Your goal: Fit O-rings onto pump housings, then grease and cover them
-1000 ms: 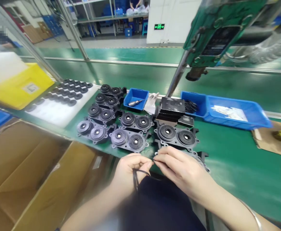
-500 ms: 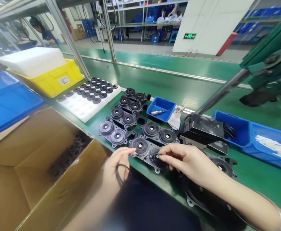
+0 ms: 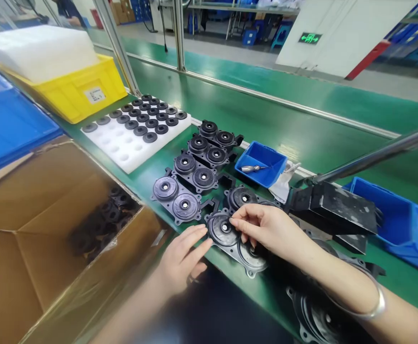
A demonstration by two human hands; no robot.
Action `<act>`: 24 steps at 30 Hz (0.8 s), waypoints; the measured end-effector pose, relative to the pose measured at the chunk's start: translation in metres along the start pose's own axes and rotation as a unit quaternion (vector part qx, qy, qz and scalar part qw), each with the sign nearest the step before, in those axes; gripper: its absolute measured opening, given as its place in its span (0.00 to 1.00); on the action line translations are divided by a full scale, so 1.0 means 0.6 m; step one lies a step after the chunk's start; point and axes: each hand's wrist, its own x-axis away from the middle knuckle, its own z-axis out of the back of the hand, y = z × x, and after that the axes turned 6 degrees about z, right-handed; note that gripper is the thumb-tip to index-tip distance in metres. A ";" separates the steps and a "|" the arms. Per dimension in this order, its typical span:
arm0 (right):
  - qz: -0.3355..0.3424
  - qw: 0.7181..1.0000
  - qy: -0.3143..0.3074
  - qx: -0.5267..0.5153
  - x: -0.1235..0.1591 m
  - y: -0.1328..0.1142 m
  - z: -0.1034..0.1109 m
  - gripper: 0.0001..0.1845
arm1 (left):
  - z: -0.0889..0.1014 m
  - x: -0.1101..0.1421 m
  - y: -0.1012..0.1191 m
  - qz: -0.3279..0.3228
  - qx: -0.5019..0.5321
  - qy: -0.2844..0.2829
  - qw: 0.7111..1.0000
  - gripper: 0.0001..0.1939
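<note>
Resting flat near the near edge of the green bench (image 3: 162,157), the black twin-disc housing (image 3: 233,247) lies directly between the person's hands, its right disc partly covered. The right hand (image 3: 266,231) is placed over the housing from the right: thumb and forefinger are drawn together beside the centre of the left disc, and it cannot be told whether anything sits between them. The left hand (image 3: 185,258) is at the near left edge of the housing, upper fingers extended and slightly spread; its palm side is hidden, so whether it holds anything cannot be told. A second twin-disc housing (image 3: 245,197) stands just beyond, partly covered by the right hand. To the left, four similar housings (image 3: 194,170) form a row running from near to far. Beyond the second housing, a blue tray (image 3: 252,177) holds a screwdriver (image 3: 251,168); a white cloth (image 3: 283,186) lies at its right side. Farther right are black blocks (image 3: 345,205) and a blue bin (image 3: 395,220). At far left, a white foam sheet (image 3: 123,160) carries rows of black discs (image 3: 143,118) in front of a yellow bin (image 3: 104,79). At near left, an open cardboard box (image 3: 11,277) contains dark parts (image 3: 101,224).
</note>
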 end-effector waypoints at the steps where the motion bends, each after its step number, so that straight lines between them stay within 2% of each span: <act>1: -0.004 1.000 0.000 0.000 0.001 -0.001 0.001 0.15 | -0.003 -0.001 -0.004 -0.019 0.004 -0.013 1.000 0.23; 6: -0.012 1.000 -0.003 0.014 0.001 -0.009 0.005 0.15 | -0.008 -0.009 -0.017 -0.058 -0.009 -0.044 0.997 0.22; 11: 0.066 0.992 0.027 0.100 -0.002 -0.011 0.009 0.13 | -0.006 -0.009 -0.022 -0.054 -0.026 -0.049 0.997 0.20; 19: 0.167 0.935 0.039 0.311 -0.006 -0.009 0.010 0.07 | -0.013 -0.009 -0.029 -0.070 -0.016 -0.032 0.997 0.18; 22: 0.180 0.914 0.028 0.361 -0.011 -0.009 0.007 0.07 | -0.011 -0.013 -0.028 -0.081 -0.034 -0.034 0.996 0.18; 24: 0.169 0.912 0.018 0.373 -0.015 -0.011 0.006 0.07 | -0.007 -0.015 -0.027 -0.086 -0.047 -0.031 0.995 0.17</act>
